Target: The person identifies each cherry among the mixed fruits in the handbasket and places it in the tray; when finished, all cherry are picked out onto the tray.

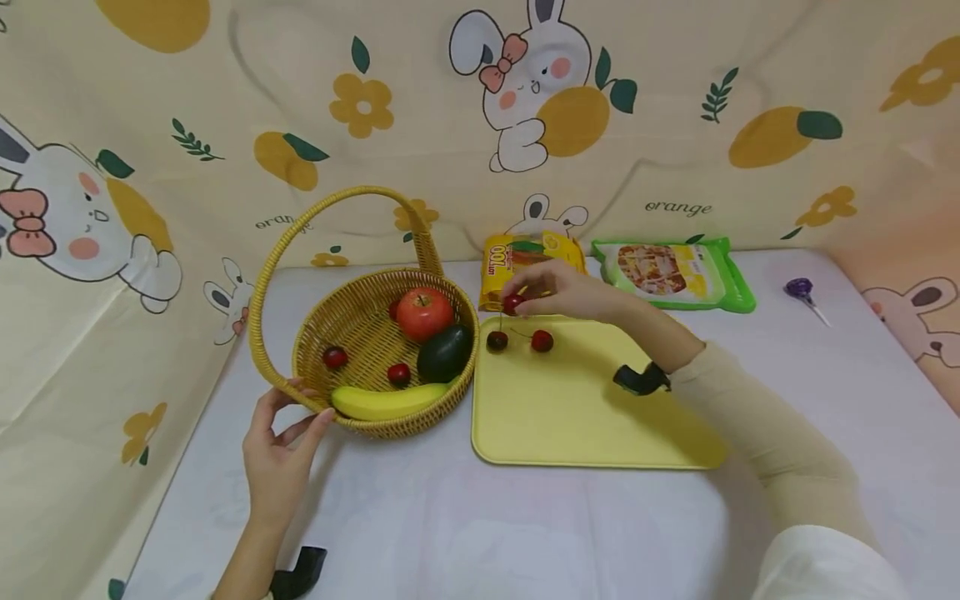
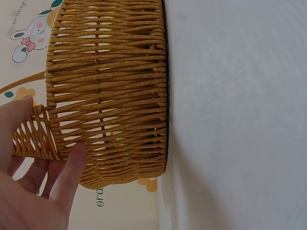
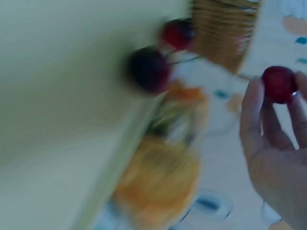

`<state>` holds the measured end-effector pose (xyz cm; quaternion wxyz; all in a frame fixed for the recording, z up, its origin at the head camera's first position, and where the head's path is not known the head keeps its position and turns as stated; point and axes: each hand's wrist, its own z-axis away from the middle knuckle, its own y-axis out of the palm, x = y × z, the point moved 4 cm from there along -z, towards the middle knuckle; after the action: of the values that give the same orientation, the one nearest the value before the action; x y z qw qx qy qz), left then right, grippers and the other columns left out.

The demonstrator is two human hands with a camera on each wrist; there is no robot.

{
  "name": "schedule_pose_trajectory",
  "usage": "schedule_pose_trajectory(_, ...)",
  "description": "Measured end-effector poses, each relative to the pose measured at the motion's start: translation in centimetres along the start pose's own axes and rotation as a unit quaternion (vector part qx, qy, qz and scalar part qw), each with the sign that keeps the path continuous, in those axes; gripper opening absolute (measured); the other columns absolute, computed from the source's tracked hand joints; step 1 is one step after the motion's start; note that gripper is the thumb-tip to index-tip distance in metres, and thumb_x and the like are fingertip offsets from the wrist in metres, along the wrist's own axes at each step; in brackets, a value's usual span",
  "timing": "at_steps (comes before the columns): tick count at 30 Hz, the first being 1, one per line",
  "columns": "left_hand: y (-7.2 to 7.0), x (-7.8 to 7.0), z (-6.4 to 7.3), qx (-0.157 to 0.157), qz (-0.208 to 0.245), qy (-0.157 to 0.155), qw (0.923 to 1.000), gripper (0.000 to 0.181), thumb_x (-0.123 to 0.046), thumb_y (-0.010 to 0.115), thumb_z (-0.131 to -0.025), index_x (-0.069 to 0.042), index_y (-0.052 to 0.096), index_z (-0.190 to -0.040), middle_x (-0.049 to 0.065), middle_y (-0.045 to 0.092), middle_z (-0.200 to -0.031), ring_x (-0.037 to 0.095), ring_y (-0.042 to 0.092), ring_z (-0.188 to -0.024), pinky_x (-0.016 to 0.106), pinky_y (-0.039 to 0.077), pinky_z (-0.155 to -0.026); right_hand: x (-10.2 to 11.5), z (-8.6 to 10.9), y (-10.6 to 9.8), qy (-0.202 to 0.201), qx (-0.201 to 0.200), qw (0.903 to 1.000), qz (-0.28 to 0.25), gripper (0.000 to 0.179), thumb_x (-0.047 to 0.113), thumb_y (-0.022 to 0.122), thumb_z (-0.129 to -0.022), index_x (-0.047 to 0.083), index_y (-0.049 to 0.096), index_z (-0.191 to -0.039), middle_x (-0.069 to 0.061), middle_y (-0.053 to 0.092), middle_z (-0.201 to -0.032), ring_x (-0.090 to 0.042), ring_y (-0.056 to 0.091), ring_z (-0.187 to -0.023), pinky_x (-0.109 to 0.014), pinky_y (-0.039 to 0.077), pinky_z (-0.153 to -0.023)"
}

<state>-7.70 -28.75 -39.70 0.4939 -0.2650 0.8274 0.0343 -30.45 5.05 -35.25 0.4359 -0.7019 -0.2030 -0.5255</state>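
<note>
My right hand (image 1: 566,292) pinches a dark red cherry (image 3: 279,85) in its fingertips, above the back left corner of the yellow tray (image 1: 592,425). Two more cherries with stems lie on that tray, one dark (image 1: 497,341) and one brighter red (image 1: 542,341). At the left, my left hand (image 1: 281,454) grips the base of the handle of a wicker basket (image 2: 110,72), thumb on the outside. Inside the basket are a red apple (image 1: 424,314), an avocado (image 1: 445,353), a banana (image 1: 390,402) and several cherries (image 1: 334,357).
Behind the tray lie a yellow snack packet (image 1: 495,258) and a green-edged food packet (image 1: 660,271). A purple lollipop (image 1: 799,289) rests at the right on the white tabletop (image 1: 480,533). A patterned cloth (image 1: 450,125) hangs along the back.
</note>
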Motion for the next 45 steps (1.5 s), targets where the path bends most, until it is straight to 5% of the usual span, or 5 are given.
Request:
schedule_pose_trajectory(12, 0.1, -0.3, 0.1, -0.009, 0.008, -0.003, 0.9999, 0.053, 0.024, 0.07, -0.077, 0.015, 0.053, -0.127, 0.023, 0.056, -0.113, 0.022, 0.055, -0.108, 0.019, 0.059, -0.079, -5.6, 7.0, -2.2, 0.084, -0.063, 0.9832, 0.149, 0.023, -0.002, 0.074, -0.086, -0.005, 0.065, -0.107, -0.014, 0.066, -0.104, -0.024, 0.063, -0.086, -0.027, 0.056, -0.07)
schedule_pose_trajectory(27, -0.2, 0.1, 0.1, -0.007, 0.002, 0.002, 1.0, 0.053, 0.024, 0.071, -0.076, 0.017, 0.052, -0.126, 0.027, 0.056, -0.112, 0.022, 0.056, -0.107, 0.019, 0.06, -0.078, -4.0, 6.4, -1.7, 0.092, -0.012, 0.9562, 0.277, 0.032, 0.011, 0.079, -0.085, -0.003, 0.068, -0.112, -0.014, 0.066, -0.106, -0.027, 0.059, -0.088, -0.035, 0.054, -0.072)
schedule_pose_trajectory(30, -0.1, 0.1, 0.0, -0.004, 0.0, 0.001, 1.0, 0.054, 0.024, 0.071, -0.076, 0.016, 0.052, -0.126, 0.024, 0.057, -0.111, 0.022, 0.056, -0.107, 0.019, 0.06, -0.078, -0.2, 4.2, -1.4, 0.064, -0.023, 0.9499, 0.305, 0.034, 0.013, 0.074, -0.09, -0.002, 0.066, -0.12, -0.017, 0.065, -0.116, -0.03, 0.063, -0.096, -0.042, 0.057, -0.08)
schedule_pose_trajectory(36, -0.2, 0.2, 0.1, -0.005, 0.006, 0.008, 0.9999, 0.054, 0.024, 0.071, -0.076, 0.017, 0.052, -0.126, 0.029, 0.055, -0.11, 0.024, 0.056, -0.107, 0.02, 0.06, -0.078, 7.6, -4.9, 3.6, -0.071, 0.06, 0.9771, 0.191, 0.027, 0.006, 0.071, -0.092, 0.003, 0.066, -0.118, -0.008, 0.067, -0.111, -0.021, 0.064, -0.096, -0.033, 0.059, -0.084)
schedule_pose_trajectory(45, -0.2, 0.4, 0.0, -0.008, 0.009, 0.007, 0.9999, 0.055, 0.022, 0.072, -0.076, 0.013, 0.054, -0.127, 0.025, 0.057, -0.112, 0.023, 0.056, -0.107, 0.019, 0.06, -0.077, 9.6, -16.3, 12.2, -0.053, 0.272, 0.9509, 0.138, 0.034, 0.003, 0.071, -0.09, 0.001, 0.066, -0.123, -0.012, 0.067, -0.107, -0.019, 0.062, -0.096, -0.028, 0.057, -0.081)
